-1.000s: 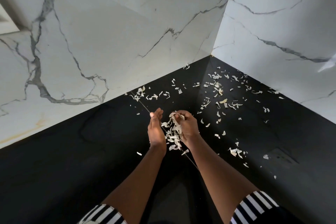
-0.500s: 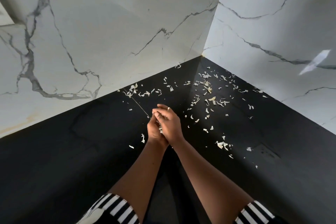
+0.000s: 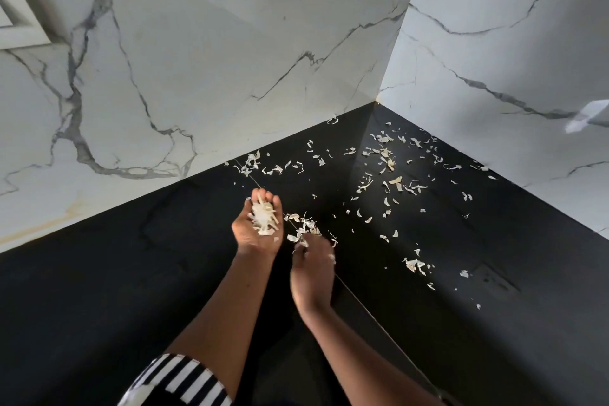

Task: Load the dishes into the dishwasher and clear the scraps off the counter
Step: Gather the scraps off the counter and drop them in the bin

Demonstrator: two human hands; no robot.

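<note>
Black counter filled the corner between two marble walls, and pale scraps were strewn over it, thickest toward the far right corner. A handful of them sat in the left hand, which was cupped palm up above the counter, fingers curled loosely around the pile and not clenched. Just to its right lay a small heap on the counter. The right hand was palm down at the near edge of that heap, fingers bent onto it; whether it had pinched any pieces could not be told. More scraps lay along the foot of the left wall, out to the right near the other wall, and in a small cluster nearer on the right. A striped sleeve showed at the near edge. No dishes or dishwasher were in view.

The step in hand looked like gathering scraps by hand. Next, the right hand would likely need to lift the heap into the cupped palm, then sweep the far pieces together, keeping the left hand level so nothing spilled.
</note>
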